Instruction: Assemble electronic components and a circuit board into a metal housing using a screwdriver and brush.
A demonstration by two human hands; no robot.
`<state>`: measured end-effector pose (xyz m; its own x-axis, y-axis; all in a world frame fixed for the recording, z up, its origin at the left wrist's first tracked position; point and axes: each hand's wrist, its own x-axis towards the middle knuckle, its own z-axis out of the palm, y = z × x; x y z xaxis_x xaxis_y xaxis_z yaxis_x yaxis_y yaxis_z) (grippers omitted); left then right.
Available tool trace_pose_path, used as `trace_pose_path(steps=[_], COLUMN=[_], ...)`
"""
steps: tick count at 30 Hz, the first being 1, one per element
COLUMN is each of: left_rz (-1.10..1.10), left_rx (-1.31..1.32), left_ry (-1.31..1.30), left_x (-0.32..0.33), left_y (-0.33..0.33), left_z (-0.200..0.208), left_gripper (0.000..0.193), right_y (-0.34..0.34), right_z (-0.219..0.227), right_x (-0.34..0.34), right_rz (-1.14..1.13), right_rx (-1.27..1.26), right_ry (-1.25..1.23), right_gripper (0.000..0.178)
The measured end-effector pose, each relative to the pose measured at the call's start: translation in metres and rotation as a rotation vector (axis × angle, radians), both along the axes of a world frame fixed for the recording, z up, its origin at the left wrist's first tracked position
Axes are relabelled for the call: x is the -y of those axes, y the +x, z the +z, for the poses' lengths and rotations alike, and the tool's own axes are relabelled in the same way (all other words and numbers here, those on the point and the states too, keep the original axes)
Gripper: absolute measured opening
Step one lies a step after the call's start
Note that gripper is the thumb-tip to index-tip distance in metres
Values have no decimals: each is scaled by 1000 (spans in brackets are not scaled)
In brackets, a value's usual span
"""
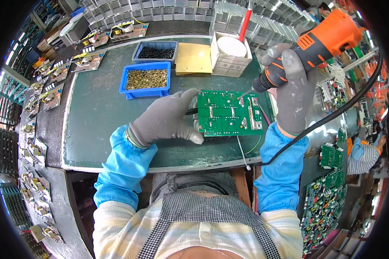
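Observation:
A green circuit board point(222, 118) lies solder side up on the green-topped workbench point(103, 129), with parts showing beneath its edge. My right hand point(294, 86), in a grey glove, is closed round an orange and black electric screwdriver point(309, 47). The bit slants down to the board's upper part; whether it touches a screw is too small to tell. At the board's left edge is my gloved left hand point(166, 116), thumb and fingers spread apart. Something dark shows between them. A white wire point(242, 151) with a small connector hangs from the board over the bench's front edge.
Behind the board stand a blue bin of brass-coloured small parts point(147, 80), a bin of black parts point(156, 52) and a white box point(231, 56). The screwdriver's black cable point(328, 117) loops past my right forearm. Boards line the left bench point(52, 151); another person point(365, 157) works at far right.

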<state>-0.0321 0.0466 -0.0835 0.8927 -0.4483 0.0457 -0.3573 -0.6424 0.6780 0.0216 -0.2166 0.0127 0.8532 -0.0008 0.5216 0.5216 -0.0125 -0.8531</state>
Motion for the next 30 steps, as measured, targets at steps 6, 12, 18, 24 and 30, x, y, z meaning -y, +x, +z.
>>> trace_pose_path(steps=[6,12,18,24,30], left_rz=[16,-39,-42,-65,-67], left_rx=[-45,-128,-30,-47,-63], left_ry=[31,85,-38,-9,109], left_x=[-2,-4,-6,-7,-2], left_y=[10,16,20,21,17], left_z=[2,7,-3,2,12], left_gripper=[127,126,115,115,118], right_y=[-6,-5,-5,-2,-3], right_z=[2,0,-1,-8,-10], right_x=[-4,-1,-2,2,1], right_rz=[-21,-8,-33,52,102], right_rx=[-38,-61,-46,26,105], right_ry=[47,51,104,191,211], right_gripper=[32,36,32,27,38])
